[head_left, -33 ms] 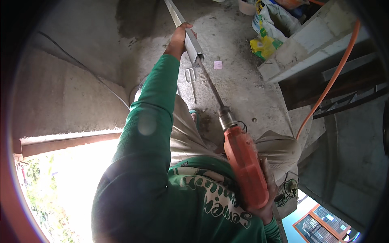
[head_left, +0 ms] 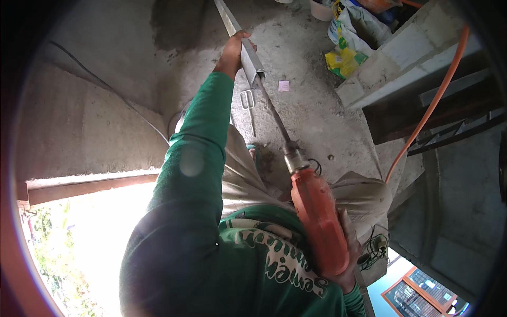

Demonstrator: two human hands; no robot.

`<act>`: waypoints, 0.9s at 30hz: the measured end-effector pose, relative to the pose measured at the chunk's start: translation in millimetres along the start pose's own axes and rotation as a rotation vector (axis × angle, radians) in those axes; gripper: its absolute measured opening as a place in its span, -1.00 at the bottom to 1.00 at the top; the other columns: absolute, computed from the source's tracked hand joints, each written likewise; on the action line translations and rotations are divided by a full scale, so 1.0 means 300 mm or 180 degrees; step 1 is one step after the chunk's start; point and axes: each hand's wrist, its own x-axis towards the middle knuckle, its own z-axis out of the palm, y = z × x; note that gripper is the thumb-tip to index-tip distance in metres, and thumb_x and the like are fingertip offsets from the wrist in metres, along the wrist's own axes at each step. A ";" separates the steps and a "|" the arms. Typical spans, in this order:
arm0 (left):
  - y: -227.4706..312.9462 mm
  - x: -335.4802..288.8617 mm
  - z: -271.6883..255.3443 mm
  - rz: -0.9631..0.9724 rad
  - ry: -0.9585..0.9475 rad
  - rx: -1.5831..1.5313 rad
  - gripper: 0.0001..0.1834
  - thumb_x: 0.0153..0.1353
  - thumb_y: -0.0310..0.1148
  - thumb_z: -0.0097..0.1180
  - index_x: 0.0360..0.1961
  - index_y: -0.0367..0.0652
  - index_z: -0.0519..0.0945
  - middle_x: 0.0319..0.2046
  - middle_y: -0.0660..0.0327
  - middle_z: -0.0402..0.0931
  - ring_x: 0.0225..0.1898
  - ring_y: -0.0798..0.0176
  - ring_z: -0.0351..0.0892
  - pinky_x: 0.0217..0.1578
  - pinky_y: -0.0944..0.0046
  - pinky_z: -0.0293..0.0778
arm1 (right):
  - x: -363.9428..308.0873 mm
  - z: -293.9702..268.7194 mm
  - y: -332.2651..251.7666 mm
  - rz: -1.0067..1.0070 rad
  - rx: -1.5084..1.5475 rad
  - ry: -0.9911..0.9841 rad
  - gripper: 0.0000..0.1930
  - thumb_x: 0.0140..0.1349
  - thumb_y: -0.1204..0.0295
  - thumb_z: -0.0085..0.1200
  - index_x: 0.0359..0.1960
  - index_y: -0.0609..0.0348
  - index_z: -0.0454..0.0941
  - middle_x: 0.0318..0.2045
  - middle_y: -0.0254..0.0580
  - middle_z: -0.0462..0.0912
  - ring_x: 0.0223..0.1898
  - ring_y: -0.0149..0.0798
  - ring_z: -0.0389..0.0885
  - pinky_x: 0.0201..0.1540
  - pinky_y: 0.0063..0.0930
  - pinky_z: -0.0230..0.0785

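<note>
My left hand [head_left: 232,52] is closed around a long, pale rectangular metal tube [head_left: 250,57], which slants away toward the far edge. A red power drill [head_left: 319,222] lies along the right side of my body. My right hand [head_left: 349,253] grips it near the rear, with the fingers partly hidden behind its body. From the chuck a long dark bit [head_left: 274,112] runs up to the tube's near end. Its tip meets the opening there; how far in it reaches is hidden.
On the concrete floor lie a thin tool with a pale looped handle [head_left: 247,99] and a pink paper square [head_left: 283,85]. Bags [head_left: 346,61] and a tub [head_left: 321,10] stand far right beside a block wall [head_left: 401,55]. An orange hose [head_left: 434,108] hangs at right; coiled cable [head_left: 376,248] sits below.
The drill and its bit have shifted very slightly back toward me. My left hand keeps its hold on the tube in the same place.
</note>
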 end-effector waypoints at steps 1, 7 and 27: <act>0.003 0.003 0.000 0.0003 0.0063 0.0007 -0.72 0.17 -0.26 0.22 -0.23 -0.14 0.41 -0.50 0.15 0.36 -0.51 0.09 0.51 -0.45 0.05 0.54 | -0.016 0.000 0.001 0.0050 -0.0057 0.0009 0.00 0.03 0.41 0.41 0.49 0.44 0.11 0.27 0.26 0.51 0.27 0.06 0.57 0.32 -0.18 0.38; 0.024 -0.003 0.019 -0.0082 0.0001 -0.0166 -0.71 0.17 -0.28 0.20 -0.21 -0.21 0.42 -0.49 0.14 0.42 -0.50 0.10 0.50 -0.34 0.07 0.59 | -0.043 0.016 0.052 0.0032 -0.0060 0.0078 0.00 0.02 0.42 0.43 0.49 0.43 0.12 0.29 0.24 0.50 0.28 0.02 0.56 0.33 -0.17 0.37; 0.021 -0.024 -0.013 0.0124 -0.0176 0.0447 -0.65 0.12 -0.19 0.25 -0.19 -0.18 0.47 -0.53 0.13 0.47 -0.50 0.10 0.52 -0.39 0.02 0.51 | 0.102 0.022 0.010 -0.0751 -0.0524 -0.0062 -0.13 0.11 0.19 0.46 0.39 0.37 0.32 0.11 0.32 0.63 0.02 0.20 0.73 0.05 -0.10 0.61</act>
